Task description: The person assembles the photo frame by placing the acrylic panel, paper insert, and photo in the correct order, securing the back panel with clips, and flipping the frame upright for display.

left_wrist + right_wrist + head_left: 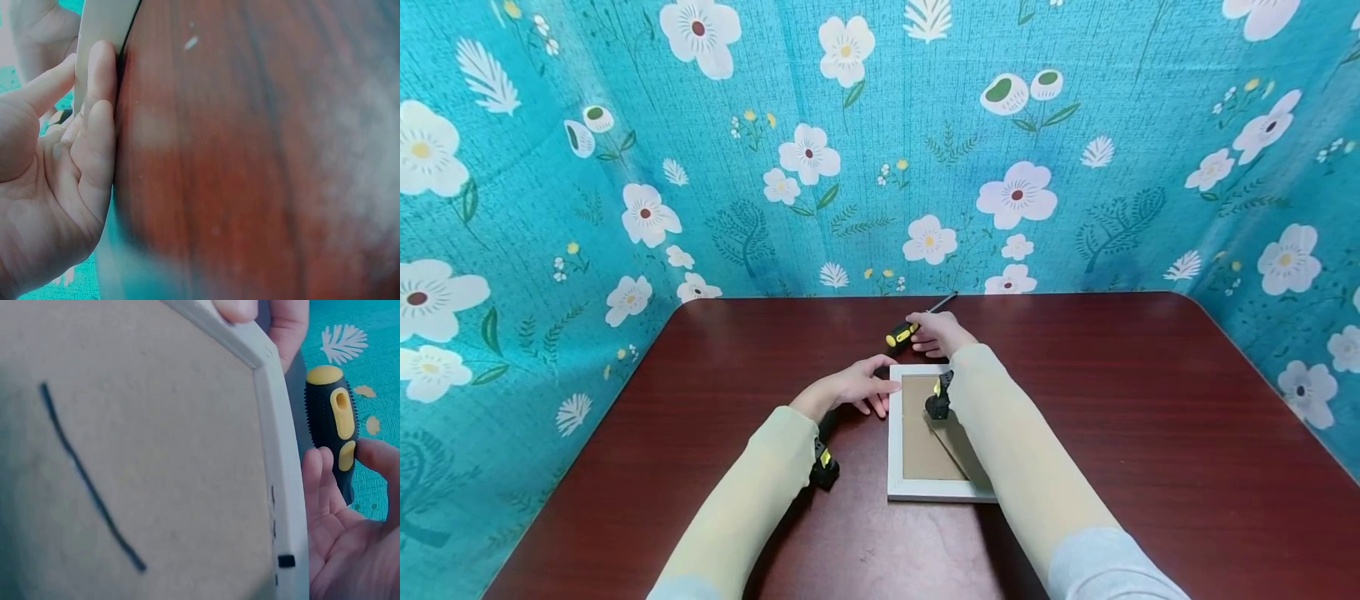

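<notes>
The picture frame (896, 442) is laid flat, back uppermost; its brown backing board (919, 454) is bordered by white moulding and crossed by a dark slanting line. A small black mark (286, 560) is seen on the moulding. The frame is held near its far left corner by the left hand (856, 385). The screwdriver (902, 335), black-handled with yellow inlays, is pinched by the right hand (942, 335) just beyond the frame's far edge, its metal shaft (942, 302) directed away from the frame and rightward.
</notes>
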`<state>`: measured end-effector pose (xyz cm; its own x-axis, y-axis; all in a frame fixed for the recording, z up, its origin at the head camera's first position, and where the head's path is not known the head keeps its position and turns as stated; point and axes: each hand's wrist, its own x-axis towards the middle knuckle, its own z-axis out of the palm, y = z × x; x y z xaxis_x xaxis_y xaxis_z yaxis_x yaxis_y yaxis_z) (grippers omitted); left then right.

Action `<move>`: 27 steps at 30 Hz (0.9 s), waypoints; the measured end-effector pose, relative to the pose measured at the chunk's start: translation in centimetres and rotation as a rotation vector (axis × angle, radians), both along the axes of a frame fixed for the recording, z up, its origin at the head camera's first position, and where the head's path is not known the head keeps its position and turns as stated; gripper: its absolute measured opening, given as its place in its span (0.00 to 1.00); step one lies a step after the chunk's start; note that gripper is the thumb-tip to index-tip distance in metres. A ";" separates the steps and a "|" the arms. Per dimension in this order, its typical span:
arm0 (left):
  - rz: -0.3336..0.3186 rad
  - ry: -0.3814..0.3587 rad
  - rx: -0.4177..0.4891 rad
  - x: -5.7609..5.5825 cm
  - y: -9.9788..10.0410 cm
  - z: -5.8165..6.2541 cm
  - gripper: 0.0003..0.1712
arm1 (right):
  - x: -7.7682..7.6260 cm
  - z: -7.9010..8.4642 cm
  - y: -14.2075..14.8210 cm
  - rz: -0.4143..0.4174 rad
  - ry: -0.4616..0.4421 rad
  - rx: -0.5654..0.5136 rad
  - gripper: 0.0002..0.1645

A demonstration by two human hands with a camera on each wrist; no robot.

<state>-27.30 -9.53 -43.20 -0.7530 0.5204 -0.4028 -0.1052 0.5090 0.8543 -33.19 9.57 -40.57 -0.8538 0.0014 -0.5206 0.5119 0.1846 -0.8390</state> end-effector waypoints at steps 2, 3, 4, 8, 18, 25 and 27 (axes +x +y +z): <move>-0.005 -0.005 0.002 0.0 0.1 0.0 0.26 | 0.0 0.1 0.5 -0.015 -0.007 -0.025 0.30; -0.005 -0.006 0.002 0.0 0.1 0.0 0.26 | 0.0 0.2 0.7 -0.020 -0.006 -0.034 0.30; -0.005 -0.006 0.001 -0.1 0.1 0.0 0.26 | 0.0 0.3 0.9 -0.023 -0.003 -0.040 0.30; -0.005 -0.007 0.001 -0.1 0.1 0.1 0.26 | -0.2 1.0 1.7 -0.033 0.018 -0.054 0.29; -0.005 0.000 0.011 -0.1 -0.1 0.1 0.24 | 0.2 2.8 4.0 0.070 0.075 -0.010 0.29; -0.002 0.003 0.017 0.1 0.0 0.1 0.24 | 0.8 3.4 6.5 0.107 0.122 -0.006 0.24; -0.006 0.001 0.020 0.1 0.0 0.1 0.25 | 1.0 3.4 7.3 0.096 0.137 -0.023 0.21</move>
<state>-27.25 -9.51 -43.14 -0.7504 0.5324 -0.3917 -0.1015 0.4927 0.8642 -32.15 16.84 -37.14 -0.9123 -0.0940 -0.3987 0.3737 0.2073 -0.9041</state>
